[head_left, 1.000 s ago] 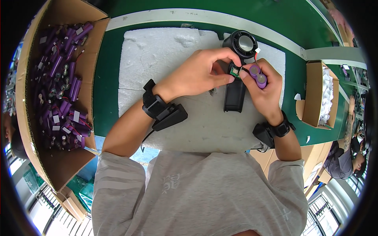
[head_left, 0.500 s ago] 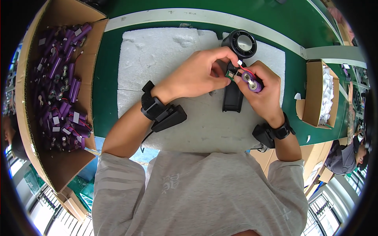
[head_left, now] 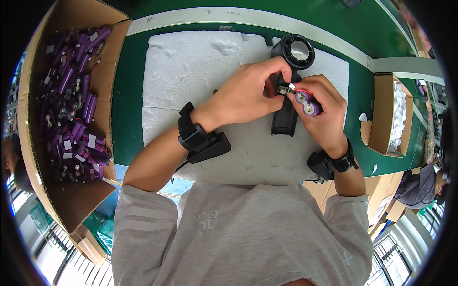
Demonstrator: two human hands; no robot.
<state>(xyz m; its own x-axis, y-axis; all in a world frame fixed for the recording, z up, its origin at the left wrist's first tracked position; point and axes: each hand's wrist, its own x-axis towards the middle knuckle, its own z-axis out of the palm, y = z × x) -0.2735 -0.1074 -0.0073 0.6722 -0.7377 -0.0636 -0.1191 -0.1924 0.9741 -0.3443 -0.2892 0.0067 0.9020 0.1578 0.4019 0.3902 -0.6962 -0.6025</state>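
Observation:
A purple battery pack (head_left: 307, 105) of two cells, with red lead wires and a white connector plug (head_left: 292, 86), is held in my right hand (head_left: 322, 107). My left hand (head_left: 245, 93) curls its thumb and index finger around a small green circuit board (head_left: 283, 89), just left of the plug. Whether the plug sits in the board's socket I cannot tell. Under both hands lies a black handheld fan (head_left: 284, 119), its round head (head_left: 299, 50) pointing away from me; the hands hide part of its middle.
The fan lies on a white foam sheet (head_left: 186, 62) on the green table (head_left: 126, 105). At left, a big cardboard box (head_left: 102, 138) holds many purple battery packs. A smaller carton (head_left: 381, 114) with white pieces stands at right. Another person (head_left: 415, 188) is at the far right.
Both hands, the battery pack and the fan have shifted slightly to the right. The white plug has come down from the left index fingertip to beside the circuit board.

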